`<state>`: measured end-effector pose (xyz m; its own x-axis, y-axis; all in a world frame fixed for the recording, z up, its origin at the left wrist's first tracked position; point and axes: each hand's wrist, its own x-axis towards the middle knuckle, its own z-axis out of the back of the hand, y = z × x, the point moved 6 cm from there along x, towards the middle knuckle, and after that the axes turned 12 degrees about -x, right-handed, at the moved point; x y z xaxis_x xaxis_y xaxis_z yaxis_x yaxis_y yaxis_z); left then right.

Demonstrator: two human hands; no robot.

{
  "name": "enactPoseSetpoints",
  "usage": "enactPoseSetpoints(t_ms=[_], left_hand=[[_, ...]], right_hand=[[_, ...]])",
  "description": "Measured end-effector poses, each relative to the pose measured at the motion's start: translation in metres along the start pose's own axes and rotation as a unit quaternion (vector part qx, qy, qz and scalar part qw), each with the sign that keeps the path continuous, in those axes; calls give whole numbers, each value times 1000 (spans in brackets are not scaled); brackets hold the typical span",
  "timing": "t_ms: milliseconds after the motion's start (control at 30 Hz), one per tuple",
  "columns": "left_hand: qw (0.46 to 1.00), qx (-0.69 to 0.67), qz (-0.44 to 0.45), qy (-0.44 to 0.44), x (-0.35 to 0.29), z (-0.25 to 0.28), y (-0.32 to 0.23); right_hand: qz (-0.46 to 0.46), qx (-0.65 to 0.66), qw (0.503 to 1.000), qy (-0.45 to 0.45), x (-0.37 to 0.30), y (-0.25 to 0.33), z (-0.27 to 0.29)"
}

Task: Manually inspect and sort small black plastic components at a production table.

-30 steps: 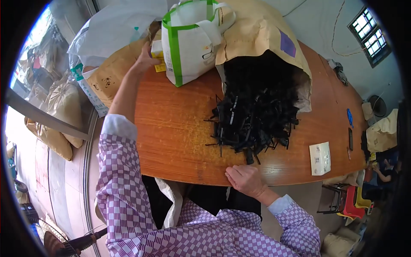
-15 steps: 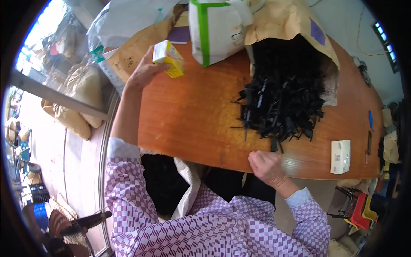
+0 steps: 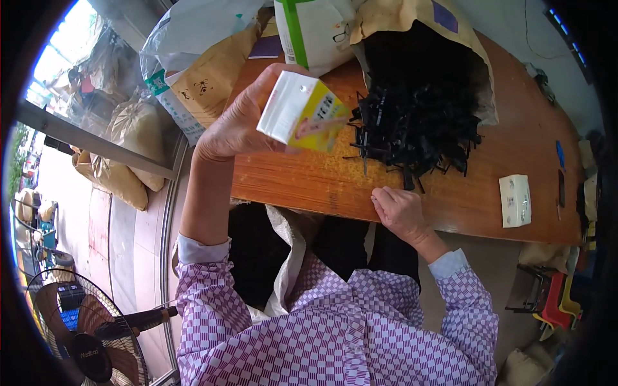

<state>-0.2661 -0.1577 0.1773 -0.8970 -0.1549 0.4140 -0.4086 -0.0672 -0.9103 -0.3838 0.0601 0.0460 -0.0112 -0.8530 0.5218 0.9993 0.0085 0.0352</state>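
My left hand (image 3: 233, 128) grips a small yellow and white carton (image 3: 304, 114), raised above the left part of the wooden table (image 3: 277, 183). Its fingers wrap the carton's far side and are partly hidden. My right hand (image 3: 402, 213) is curled closed at the table's front edge; whether anything sits between its fingers is hidden. Just beyond it lies a heap of thin black strip-like pieces (image 3: 418, 138), spilling from the mouth of a brown paper sack (image 3: 393, 18) lying on its side.
A white bag with a green stripe (image 3: 325, 38) stands at the back. On the right lie a white packet (image 3: 515, 201), a blue item (image 3: 560, 154) and a dark slim object (image 3: 562, 186). An open sack of black material (image 3: 257, 257) sits below the table edge. A fan (image 3: 90, 341) stands lower left.
My left hand has brought the carton nearer and to the right, so it looks larger. My right hand stays closed at the table edge. The whole view has shifted slightly.
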Motion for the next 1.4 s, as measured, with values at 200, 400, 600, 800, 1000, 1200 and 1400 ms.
enactPoseSetpoints(t_ms=[200, 400, 600, 800, 1000, 1200, 1400], left_hand=[[978, 136, 116, -109, -7, 66, 38], [957, 117, 139, -228, -8, 151, 97], [939, 26, 133, -315, -12, 151, 120], [900, 113, 67, -415, -82, 179, 155], [851, 242, 21, -465, -81, 98, 176], [884, 219, 3, -414, -86, 89, 181], [891, 236, 33, -386, -100, 111, 191]], right_hand=[[-12, -7, 999, 44, -8, -3, 2], [-5, 139, 986, -92, -11, -8, 18], [-80, 336, 887, -305, -21, 27, 155], [139, 324, 759, -547, -29, 84, 245], [104, 363, 805, -457, -65, 98, 238], [93, 275, 841, -456, -121, 104, 215], [-505, 269, 761, -304, -254, 5, 66]])
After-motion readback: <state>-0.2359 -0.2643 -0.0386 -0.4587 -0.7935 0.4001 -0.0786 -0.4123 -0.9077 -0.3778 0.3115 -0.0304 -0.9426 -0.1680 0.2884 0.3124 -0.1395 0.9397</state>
